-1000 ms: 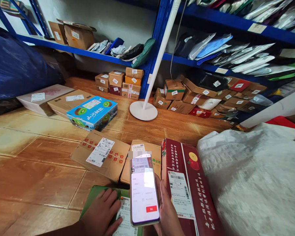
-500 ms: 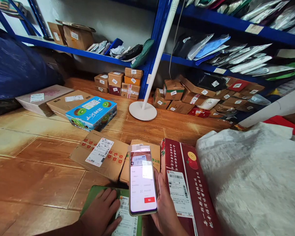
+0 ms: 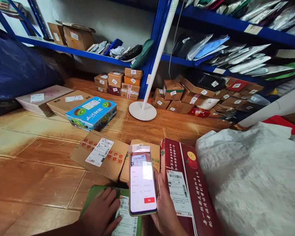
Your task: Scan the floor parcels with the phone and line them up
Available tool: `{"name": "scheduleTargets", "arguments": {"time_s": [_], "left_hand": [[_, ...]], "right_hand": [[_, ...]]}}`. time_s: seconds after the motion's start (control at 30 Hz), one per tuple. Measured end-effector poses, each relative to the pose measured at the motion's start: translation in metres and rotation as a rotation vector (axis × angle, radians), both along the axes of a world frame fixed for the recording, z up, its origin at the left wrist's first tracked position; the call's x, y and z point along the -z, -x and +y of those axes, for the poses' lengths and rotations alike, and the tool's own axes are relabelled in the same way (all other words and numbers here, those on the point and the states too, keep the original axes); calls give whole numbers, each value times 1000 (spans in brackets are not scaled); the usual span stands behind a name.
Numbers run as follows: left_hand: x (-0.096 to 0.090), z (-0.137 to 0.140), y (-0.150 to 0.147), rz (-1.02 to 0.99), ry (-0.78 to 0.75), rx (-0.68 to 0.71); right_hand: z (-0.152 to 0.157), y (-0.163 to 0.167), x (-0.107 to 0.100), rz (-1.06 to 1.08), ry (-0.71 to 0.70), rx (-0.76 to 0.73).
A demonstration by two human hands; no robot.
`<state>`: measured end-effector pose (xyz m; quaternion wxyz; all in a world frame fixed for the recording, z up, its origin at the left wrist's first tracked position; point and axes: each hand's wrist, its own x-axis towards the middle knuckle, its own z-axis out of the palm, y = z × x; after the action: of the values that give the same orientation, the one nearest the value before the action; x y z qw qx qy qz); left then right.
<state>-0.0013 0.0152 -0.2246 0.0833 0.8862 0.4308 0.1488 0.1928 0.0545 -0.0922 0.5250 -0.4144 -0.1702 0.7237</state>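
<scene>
My right hand [image 3: 166, 200] is wrapped round a smartphone [image 3: 143, 183], held upright with its lit screen toward me. On the screen are a camera picture of a label, a form and a red button. Below and left of it, my left hand [image 3: 102, 208] lies with fingers spread on a green parcel [image 3: 90, 196], beside its white shipping label [image 3: 125, 219]. The phone covers part of that parcel and of a cardboard box [image 3: 156, 149] with green print. A dark red fruit box [image 3: 186, 183] with a label lies just right of my right hand.
A taped carton [image 3: 100, 154] and a blue kiwi box [image 3: 91, 113] lie ahead on the wooden floor. A white stand [image 3: 142, 111] rises before blue shelves [image 3: 199, 62] of bagged parcels. White sacking [image 3: 250, 183] bulges at right; a dark blue bag [image 3: 19, 65] sits at left.
Both hands and the phone stay nearly where they were. The phone's screen content differs slightly, with more text now showing in the form.
</scene>
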Motion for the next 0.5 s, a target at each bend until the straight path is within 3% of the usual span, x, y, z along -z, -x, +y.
{"name": "scheduleTargets", "arguments": {"time_s": [0.33,0.5], "left_hand": [[-6,2,0,12,101,-2],[-17,5,0,68,148,4]], "right_hand": [[-17,-5,13,94,97,29],[-36,-8,46,171,171,-70]]}}
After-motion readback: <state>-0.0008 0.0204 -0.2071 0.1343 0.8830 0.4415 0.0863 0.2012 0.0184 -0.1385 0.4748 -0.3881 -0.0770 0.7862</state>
